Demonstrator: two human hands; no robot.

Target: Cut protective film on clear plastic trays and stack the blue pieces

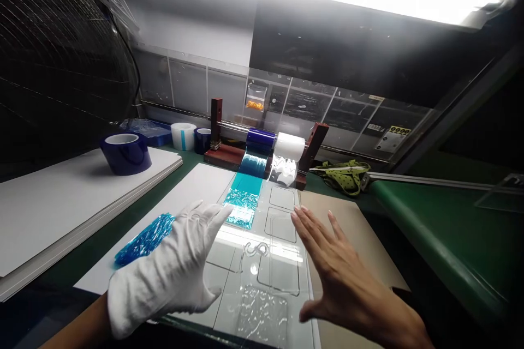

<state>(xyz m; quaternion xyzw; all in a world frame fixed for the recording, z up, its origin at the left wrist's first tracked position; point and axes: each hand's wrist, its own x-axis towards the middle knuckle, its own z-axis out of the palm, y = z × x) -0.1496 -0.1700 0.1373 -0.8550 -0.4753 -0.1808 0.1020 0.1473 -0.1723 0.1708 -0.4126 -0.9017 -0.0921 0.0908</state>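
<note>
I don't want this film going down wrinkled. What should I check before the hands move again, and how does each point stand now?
1. Left hand gloved: ok.
2. Right hand gloved: not ok, it is bare.
3. Both hands free, no grip on anything: ok, fingers spread open.
4. Clear film flat on the clear plate: not ok, wrinkled near the front edge.
5. Blue film strip smooth: not ok, crinkled at its end.
6. Plate free of dust: cannot tell.

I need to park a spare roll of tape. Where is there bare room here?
The white sheet stack, in front of the blue tape roll, is bare. The tan board right of the right hand too. Crowded around the tape holder.
</note>
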